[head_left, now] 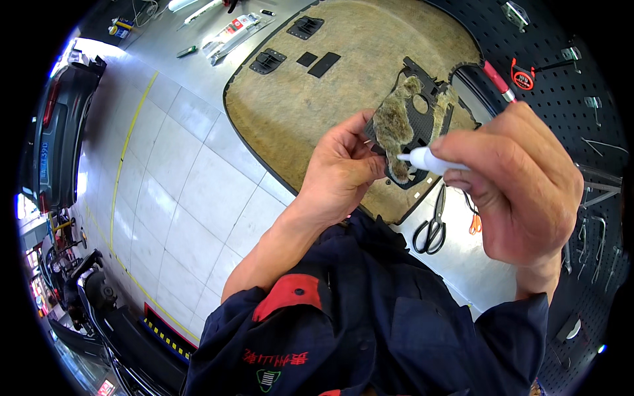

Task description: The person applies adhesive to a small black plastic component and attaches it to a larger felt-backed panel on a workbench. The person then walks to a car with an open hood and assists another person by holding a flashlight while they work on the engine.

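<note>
My left hand (343, 165) grips the lower left of a black perforated plastic piece (422, 126) with tufted brown-grey fibrous patches (393, 119) on it and a round hole near its middle. My right hand (515, 181) is closed on a small white bottle (428, 159), its narrow nozzle at the lower part of the left patch. Beneath the piece lies a large tan, black-edged mat (284, 105), bearing two black mounting plates (305, 26) and two flat black rectangles (323, 65). Black-handled scissors (432, 231) lie just beside the mat, below the piece.
A grey bench surface (178, 26) holds packaged strips and tools. A dark pegboard (601, 152) with hanging tools and a tape measure (522, 77) stands at the right. Vehicles (59, 125) line the left, beside a tiled floor (172, 185). Orange scissors (474, 224) lie partly behind my right hand.
</note>
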`<action>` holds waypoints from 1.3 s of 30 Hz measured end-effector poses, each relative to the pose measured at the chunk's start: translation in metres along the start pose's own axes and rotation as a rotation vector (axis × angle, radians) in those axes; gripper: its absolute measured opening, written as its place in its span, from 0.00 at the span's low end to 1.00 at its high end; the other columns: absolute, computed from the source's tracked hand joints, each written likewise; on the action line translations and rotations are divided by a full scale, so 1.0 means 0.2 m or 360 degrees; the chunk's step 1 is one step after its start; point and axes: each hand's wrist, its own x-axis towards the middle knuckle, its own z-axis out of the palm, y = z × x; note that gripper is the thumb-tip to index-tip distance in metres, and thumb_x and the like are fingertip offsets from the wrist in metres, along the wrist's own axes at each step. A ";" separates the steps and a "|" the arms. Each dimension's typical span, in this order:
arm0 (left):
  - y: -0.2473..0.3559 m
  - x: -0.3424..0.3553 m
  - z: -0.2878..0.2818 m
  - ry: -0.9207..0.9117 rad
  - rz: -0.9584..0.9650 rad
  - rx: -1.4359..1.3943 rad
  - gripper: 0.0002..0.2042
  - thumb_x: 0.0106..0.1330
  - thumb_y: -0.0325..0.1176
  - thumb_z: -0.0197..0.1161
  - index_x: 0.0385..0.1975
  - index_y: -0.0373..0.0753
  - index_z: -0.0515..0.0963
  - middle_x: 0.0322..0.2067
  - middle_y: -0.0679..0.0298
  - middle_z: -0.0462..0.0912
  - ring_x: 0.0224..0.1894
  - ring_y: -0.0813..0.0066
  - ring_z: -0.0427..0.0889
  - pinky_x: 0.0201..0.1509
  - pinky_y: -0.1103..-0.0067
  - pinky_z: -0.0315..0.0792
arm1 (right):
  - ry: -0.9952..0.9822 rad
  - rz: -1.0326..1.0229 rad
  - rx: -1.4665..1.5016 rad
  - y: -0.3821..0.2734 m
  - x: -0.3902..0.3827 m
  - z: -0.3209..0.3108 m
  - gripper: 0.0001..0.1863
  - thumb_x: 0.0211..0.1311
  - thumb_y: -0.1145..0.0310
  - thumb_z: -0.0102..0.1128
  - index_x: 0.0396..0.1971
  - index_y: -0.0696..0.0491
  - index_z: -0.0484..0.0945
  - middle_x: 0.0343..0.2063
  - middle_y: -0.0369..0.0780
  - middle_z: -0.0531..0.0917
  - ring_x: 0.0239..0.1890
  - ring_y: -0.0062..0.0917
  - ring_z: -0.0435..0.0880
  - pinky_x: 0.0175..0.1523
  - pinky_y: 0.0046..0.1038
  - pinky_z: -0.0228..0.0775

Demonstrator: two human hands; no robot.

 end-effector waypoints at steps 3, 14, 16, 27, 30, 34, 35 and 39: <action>0.01 0.00 0.00 -0.0038 -0.0043 0.0039 0.28 0.60 0.09 0.56 0.63 0.28 0.71 0.55 0.57 0.83 0.54 0.72 0.84 0.56 0.77 0.79 | 0.0033 -0.0050 -0.0039 0.03 0.01 0.00 0.11 0.55 0.68 0.72 0.36 0.58 0.84 0.25 0.38 0.85 0.22 0.27 0.74 0.27 0.28 0.64; -0.01 -0.01 0.00 -0.0017 -0.0073 0.0021 0.30 0.60 0.09 0.55 0.66 0.29 0.68 0.57 0.57 0.82 0.53 0.73 0.84 0.56 0.78 0.78 | -0.0002 -0.0033 -0.0060 0.05 0.03 -0.03 0.11 0.53 0.71 0.72 0.36 0.59 0.85 0.26 0.39 0.85 0.23 0.28 0.76 0.29 0.28 0.67; -0.02 -0.01 -0.01 -0.0041 -0.0050 -0.0003 0.30 0.61 0.09 0.54 0.66 0.29 0.68 0.58 0.56 0.82 0.54 0.73 0.84 0.56 0.78 0.78 | -0.0032 -0.0025 -0.0064 0.05 0.03 -0.04 0.11 0.52 0.72 0.72 0.36 0.59 0.85 0.27 0.40 0.86 0.24 0.28 0.77 0.30 0.28 0.68; -0.01 -0.01 -0.02 -0.0061 -0.0057 -0.0016 0.31 0.60 0.08 0.53 0.67 0.28 0.67 0.60 0.55 0.80 0.56 0.72 0.83 0.58 0.78 0.76 | -0.0074 0.0009 -0.0025 0.03 0.04 -0.04 0.12 0.51 0.74 0.73 0.36 0.60 0.84 0.27 0.40 0.85 0.25 0.28 0.77 0.31 0.28 0.68; -0.02 0.00 -0.03 -0.0069 -0.0040 -0.0049 0.31 0.59 0.08 0.52 0.67 0.28 0.68 0.60 0.56 0.80 0.56 0.72 0.83 0.58 0.79 0.76 | -0.0086 0.0018 -0.0057 0.05 0.04 -0.05 0.11 0.53 0.72 0.72 0.36 0.60 0.84 0.27 0.40 0.85 0.25 0.28 0.77 0.31 0.28 0.68; -0.03 0.00 -0.04 -0.0097 -0.0038 -0.0057 0.31 0.59 0.08 0.53 0.67 0.29 0.68 0.58 0.57 0.81 0.54 0.75 0.84 0.55 0.81 0.76 | -0.0081 0.0006 -0.0118 0.07 0.05 -0.05 0.11 0.55 0.70 0.71 0.36 0.60 0.84 0.28 0.40 0.85 0.25 0.28 0.78 0.31 0.28 0.68; -0.03 0.00 -0.05 -0.0111 -0.0042 -0.0045 0.31 0.59 0.08 0.53 0.67 0.29 0.68 0.58 0.58 0.82 0.53 0.75 0.84 0.54 0.81 0.76 | -0.0071 -0.0006 -0.0113 0.08 0.06 -0.05 0.11 0.55 0.70 0.71 0.36 0.60 0.84 0.28 0.40 0.85 0.26 0.29 0.78 0.31 0.28 0.68; -0.03 -0.01 -0.05 -0.0093 -0.0078 -0.0039 0.31 0.60 0.08 0.56 0.67 0.30 0.68 0.55 0.60 0.83 0.49 0.79 0.85 0.49 0.84 0.76 | -0.0056 -0.0016 -0.0086 0.09 0.08 -0.04 0.11 0.54 0.71 0.71 0.36 0.60 0.84 0.28 0.41 0.85 0.26 0.29 0.79 0.31 0.27 0.69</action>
